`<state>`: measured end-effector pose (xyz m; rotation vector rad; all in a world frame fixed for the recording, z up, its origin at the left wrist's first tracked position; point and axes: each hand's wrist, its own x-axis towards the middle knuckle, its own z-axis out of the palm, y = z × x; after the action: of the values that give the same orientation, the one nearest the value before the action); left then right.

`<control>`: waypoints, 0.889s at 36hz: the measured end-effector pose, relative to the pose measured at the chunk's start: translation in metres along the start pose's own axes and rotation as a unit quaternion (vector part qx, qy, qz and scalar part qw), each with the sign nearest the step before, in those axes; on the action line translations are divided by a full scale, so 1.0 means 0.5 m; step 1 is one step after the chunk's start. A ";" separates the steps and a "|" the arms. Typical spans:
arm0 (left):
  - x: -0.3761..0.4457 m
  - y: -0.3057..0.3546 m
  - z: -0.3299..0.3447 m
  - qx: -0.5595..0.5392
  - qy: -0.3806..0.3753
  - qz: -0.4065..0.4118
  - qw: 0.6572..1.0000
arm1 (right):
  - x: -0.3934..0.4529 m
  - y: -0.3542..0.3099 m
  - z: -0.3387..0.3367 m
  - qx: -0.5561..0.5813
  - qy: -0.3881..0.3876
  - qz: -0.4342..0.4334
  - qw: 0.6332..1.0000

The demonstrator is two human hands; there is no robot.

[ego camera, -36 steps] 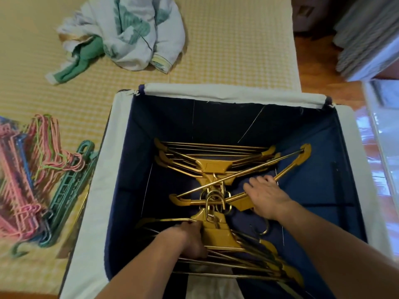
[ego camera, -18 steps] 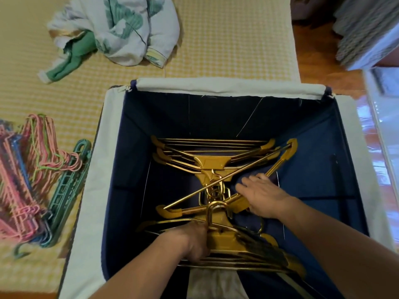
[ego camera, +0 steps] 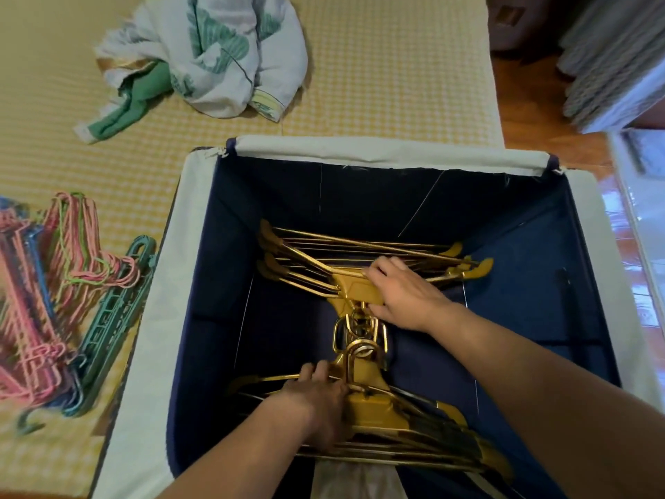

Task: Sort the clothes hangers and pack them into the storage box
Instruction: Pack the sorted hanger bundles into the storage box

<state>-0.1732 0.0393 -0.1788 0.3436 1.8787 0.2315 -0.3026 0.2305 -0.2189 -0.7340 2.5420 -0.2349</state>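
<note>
- The box [ego camera: 154,318], navy inside with pale fabric walls, stands open on a yellow checked mat [ego camera: 378,73].
- Two stacks of gold hangers lie on its floor, hooks meeting in the middle: the far stack [ego camera: 316,262] and the near stack [ego camera: 403,423].
- The right hand [ego camera: 406,295] lies on the far stack's neck, fingers [ego camera: 378,273] curled over it, thumb by the hooks.
- The left hand [ego camera: 316,401] grips the near stack, fingers wrapped round its bars.
- Outside, left of the box: pink hangers [ego camera: 39,300], a teal hanger [ego camera: 111,325].
- Crumpled clothes [ego camera: 212,55] lie beyond.

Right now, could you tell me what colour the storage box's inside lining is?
Dark navy blue, head view.
</note>
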 end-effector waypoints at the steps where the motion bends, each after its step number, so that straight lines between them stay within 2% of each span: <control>1: 0.005 -0.003 0.001 -0.003 0.003 -0.002 1.000 | 0.017 0.001 0.004 0.001 0.015 0.003 1.000; 4: 0.023 -0.017 0.006 -0.026 0.000 -0.016 1.000 | 0.059 0.004 0.018 -0.017 0.027 0.020 0.999; 8: 0.043 -0.031 0.021 0.003 -0.011 -0.046 0.999 | 0.072 0.016 0.033 -0.041 -0.013 0.047 0.998; 11: 0.058 -0.030 0.029 0.011 -0.019 -0.063 0.998 | 0.063 0.021 0.033 -0.018 -0.052 0.064 0.996; 17: 0.057 -0.018 0.019 0.018 -0.018 -0.053 0.998 | 0.047 0.040 0.016 0.045 -0.074 0.055 0.995; 22: 0.044 -0.011 0.017 -0.017 -0.022 -0.053 0.998 | 0.015 0.057 0.026 -0.020 -0.128 0.026 0.991; 26: 0.047 -0.017 0.019 -0.047 -0.028 -0.065 0.996 | -0.006 0.059 0.039 -0.105 -0.094 0.021 0.990; 32: 0.055 -0.020 0.030 -0.060 -0.013 -0.069 0.996 | 0.010 0.051 0.086 -0.158 -0.006 0.042 0.987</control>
<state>-0.1686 0.0395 -0.2111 0.1349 1.8457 0.2437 -0.2968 0.2482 -0.2656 -0.7358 2.6226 0.2046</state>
